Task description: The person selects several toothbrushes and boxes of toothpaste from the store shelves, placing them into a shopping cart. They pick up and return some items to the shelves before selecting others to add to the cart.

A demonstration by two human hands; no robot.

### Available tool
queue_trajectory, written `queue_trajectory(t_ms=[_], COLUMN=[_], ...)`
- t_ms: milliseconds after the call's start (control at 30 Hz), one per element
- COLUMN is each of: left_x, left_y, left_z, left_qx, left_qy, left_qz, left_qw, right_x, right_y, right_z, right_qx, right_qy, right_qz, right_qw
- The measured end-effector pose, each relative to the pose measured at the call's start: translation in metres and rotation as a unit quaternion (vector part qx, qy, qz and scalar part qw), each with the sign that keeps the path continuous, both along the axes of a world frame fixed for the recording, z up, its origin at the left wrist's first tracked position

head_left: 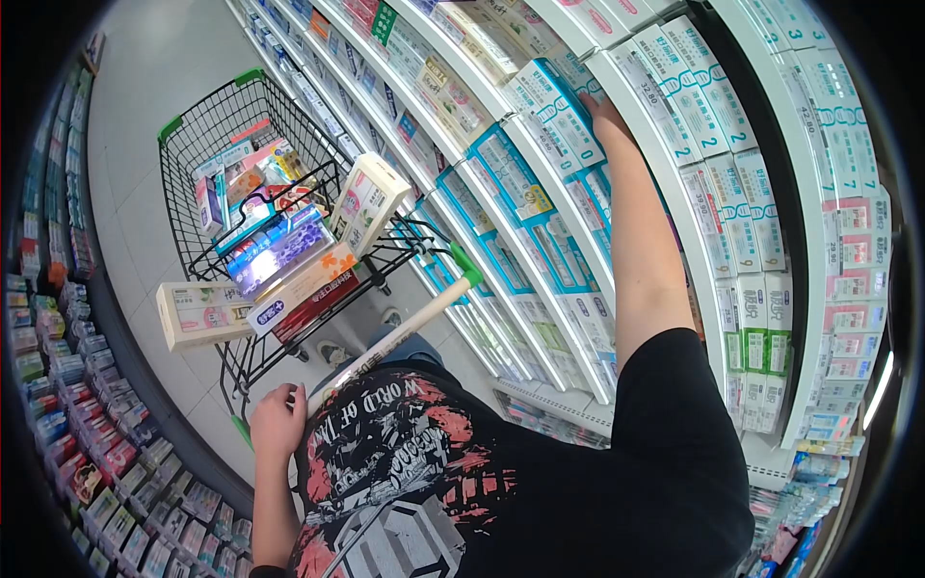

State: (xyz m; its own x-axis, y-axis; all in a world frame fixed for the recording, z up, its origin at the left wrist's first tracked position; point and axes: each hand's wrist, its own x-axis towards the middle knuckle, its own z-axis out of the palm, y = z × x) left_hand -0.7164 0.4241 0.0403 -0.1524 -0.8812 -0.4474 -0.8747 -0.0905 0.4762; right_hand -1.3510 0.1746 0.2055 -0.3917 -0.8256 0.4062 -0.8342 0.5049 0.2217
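My left hand (278, 416) is closed over the left end of the pale shopping cart handle (405, 328), close to my shirt. Stretched out to the right, my right arm reaches into a shelf, where my right hand (599, 114) is beside a blue-and-white toothpaste box (554, 114). Its fingers are mostly hidden among the boxes, so I cannot tell whether they grip one. In the black wire cart (183, 178) lie several packages. Across its near end rest a purple box (279, 252), an orange-and-white box (303, 287) and cream cartons (368, 204).
Shelves of toothpaste boxes (689, 82) curve along my right, with price tags on their white edges (607, 371). Low racks of small packs (125, 482) line the left. Pale floor tiles (125, 207) run between them. My shoes (334, 354) show under the cart.
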Motion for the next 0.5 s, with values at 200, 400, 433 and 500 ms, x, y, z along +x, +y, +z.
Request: queue_trajectory(t_ms=[200,400,433,500], left_x=[-0.001,-0.001,-0.001,-0.001], left_y=[0.000,0.001,0.001,0.002], left_z=[0.001,0.001,0.001,0.003], left_qx=[0.002,-0.003,0.001,0.001], left_qy=[0.000,0.006,0.005,0.002], left_qz=[0.000,0.005,0.009,0.008], left_qw=[1.000,1.000,1.000,1.000], right_x=[-0.001,-0.001,-0.005,-0.004], right_y=[-0.002,0.005,0.006,0.010], right_z=[-0.001,0.011,0.009,0.009], right_qx=[0.002,-0.015,-0.046,-0.077], right_qy=[0.042,-0.034,-0.042,-0.052], right_qz=[-0.023,0.037,0.053,0.072], right_qw=[0.999,0.999,0.997,0.993])
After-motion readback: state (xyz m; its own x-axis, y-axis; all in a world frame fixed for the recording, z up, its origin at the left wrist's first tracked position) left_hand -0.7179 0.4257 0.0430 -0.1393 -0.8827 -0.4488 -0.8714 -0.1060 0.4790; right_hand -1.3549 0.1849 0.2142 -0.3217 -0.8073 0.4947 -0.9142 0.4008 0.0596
